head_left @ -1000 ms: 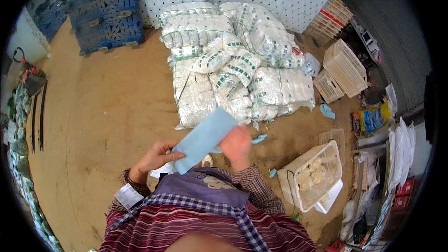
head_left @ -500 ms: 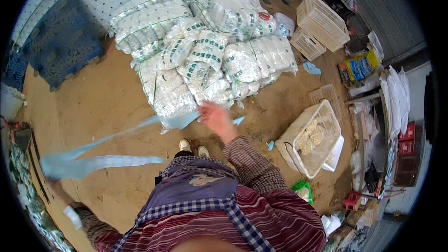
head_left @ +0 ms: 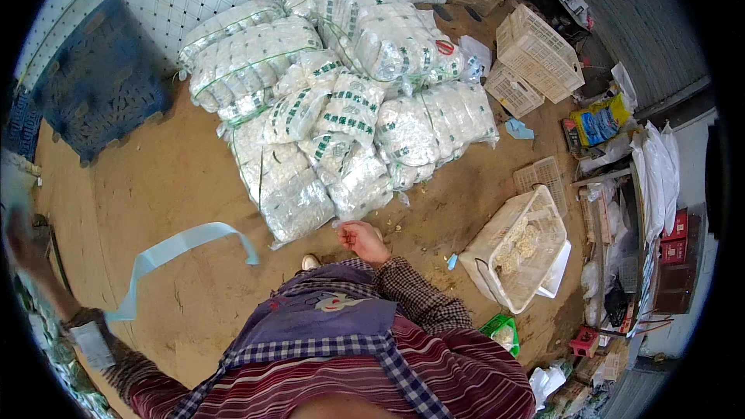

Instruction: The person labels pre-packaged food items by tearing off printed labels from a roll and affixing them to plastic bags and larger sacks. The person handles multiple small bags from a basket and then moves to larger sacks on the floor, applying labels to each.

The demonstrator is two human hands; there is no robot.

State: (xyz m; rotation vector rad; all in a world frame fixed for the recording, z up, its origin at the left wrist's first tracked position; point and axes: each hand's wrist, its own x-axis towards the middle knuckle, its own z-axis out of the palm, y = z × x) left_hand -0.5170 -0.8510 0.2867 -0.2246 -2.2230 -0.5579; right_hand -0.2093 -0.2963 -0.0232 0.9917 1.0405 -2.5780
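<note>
Left side changing fastest: a second ago both hands were holding the pale blue strip [head_left: 177,244] folded in front of the apron [head_left: 310,322]; half a second ago it was stretching between them. Now the right hand [head_left: 363,240] is no longer gripping it; its fingers are curling loosely, half open, nothing showing in them, just short of the near corner of the stacked clear bags [head_left: 341,109]. The left hand [head_left: 29,244] is swinging farther out toward the left edge of the floor [head_left: 178,178], too blurred to tell its grip; a pale blue smear is showing above it, possibly more of the same material. The strip is arching over the floor's left half, its lower end meeting the left forearm in view; whether it is lying or hanging, cannot tell. Reading: handling seems to be passing to the left arm alone, leaving the right free. Toward the floor's right edge, a white crate [head_left: 479,273] is sitting untouched, a blue scrap [head_left: 452,261] lying just beside it.
</note>
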